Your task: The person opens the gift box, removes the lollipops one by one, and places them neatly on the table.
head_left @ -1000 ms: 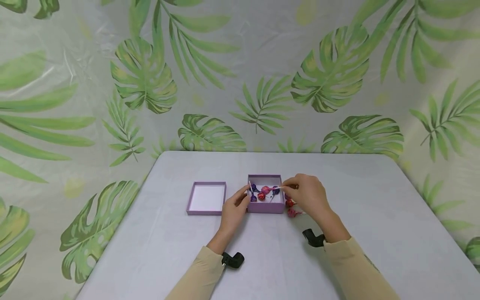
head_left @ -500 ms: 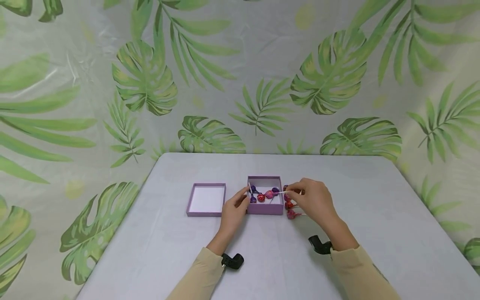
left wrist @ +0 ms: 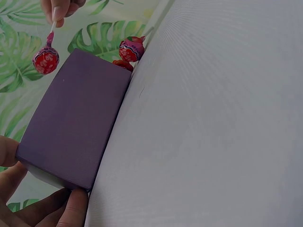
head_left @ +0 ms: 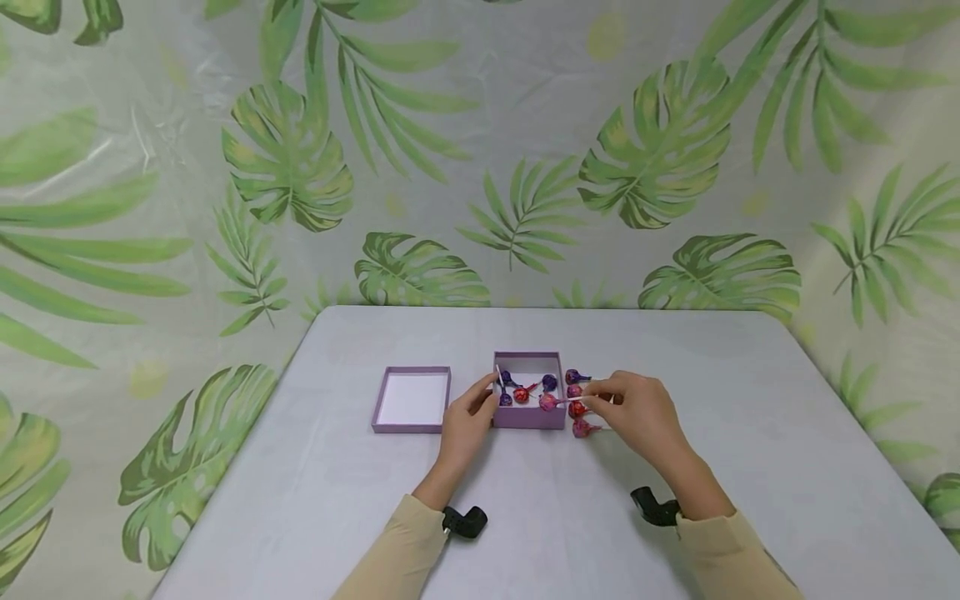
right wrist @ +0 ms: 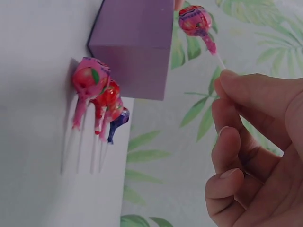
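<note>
A pink-wrapped lollipop (head_left: 549, 402) hangs over the front right of the open purple box (head_left: 529, 418). My right hand (head_left: 633, 412) pinches its white stick between thumb and forefinger; in the right wrist view the lollipop (right wrist: 195, 21) points up and away from the fingers. My left hand (head_left: 468, 423) holds the box at its left end, fingertips against the wall and corners in the left wrist view. Inside the box lie a red lollipop (head_left: 521, 395) and several purple ones, including a dark purple lollipop (head_left: 550, 382). One white stick rises by the left fingertips.
Right of the box, several lollipops lie in a column on the white table (head_left: 525, 517), with a purple lollipop (head_left: 574, 377) farthest back and a pink lollipop (head_left: 582, 428) nearest. A shallow purple-edged lid (head_left: 411, 432) lies left of the box, its white inside up.
My right hand has drawn back right and toward me, carrying the pink lollipop from the box's middle to its front right edge. The left hand stays at the box.
</note>
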A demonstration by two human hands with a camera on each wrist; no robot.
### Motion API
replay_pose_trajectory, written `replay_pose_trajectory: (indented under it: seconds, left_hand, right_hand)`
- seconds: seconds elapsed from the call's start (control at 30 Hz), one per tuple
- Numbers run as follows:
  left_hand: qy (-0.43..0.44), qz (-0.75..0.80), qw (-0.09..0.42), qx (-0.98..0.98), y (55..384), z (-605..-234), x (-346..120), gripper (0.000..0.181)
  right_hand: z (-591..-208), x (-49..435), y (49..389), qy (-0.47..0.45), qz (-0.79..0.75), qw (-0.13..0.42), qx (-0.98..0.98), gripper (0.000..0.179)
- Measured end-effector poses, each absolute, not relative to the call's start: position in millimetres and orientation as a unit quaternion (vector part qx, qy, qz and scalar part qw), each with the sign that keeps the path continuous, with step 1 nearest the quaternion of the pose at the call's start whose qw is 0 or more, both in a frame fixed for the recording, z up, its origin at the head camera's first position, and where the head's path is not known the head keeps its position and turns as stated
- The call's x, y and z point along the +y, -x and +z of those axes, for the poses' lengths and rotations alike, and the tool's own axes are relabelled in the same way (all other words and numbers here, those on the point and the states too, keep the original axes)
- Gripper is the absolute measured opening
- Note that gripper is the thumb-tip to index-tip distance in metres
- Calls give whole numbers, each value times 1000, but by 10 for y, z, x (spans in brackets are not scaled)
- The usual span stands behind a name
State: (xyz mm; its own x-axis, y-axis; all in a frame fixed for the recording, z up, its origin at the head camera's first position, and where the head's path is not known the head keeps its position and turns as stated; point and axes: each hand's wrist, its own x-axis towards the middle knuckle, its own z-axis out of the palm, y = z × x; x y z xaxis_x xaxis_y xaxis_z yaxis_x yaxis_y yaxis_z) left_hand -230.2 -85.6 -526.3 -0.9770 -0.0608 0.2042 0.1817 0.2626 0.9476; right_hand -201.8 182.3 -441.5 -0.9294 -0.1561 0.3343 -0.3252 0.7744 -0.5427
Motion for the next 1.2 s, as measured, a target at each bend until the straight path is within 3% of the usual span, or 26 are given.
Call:
replay_pose_trajectory:
  seconds: [1.2]
  left_hand:
    - [41, -602, 88, -792, 2313, -5261, -870, 36]
  right_hand:
    - [-4769, 2132, 1794, -115, 296, 54, -947, 6]
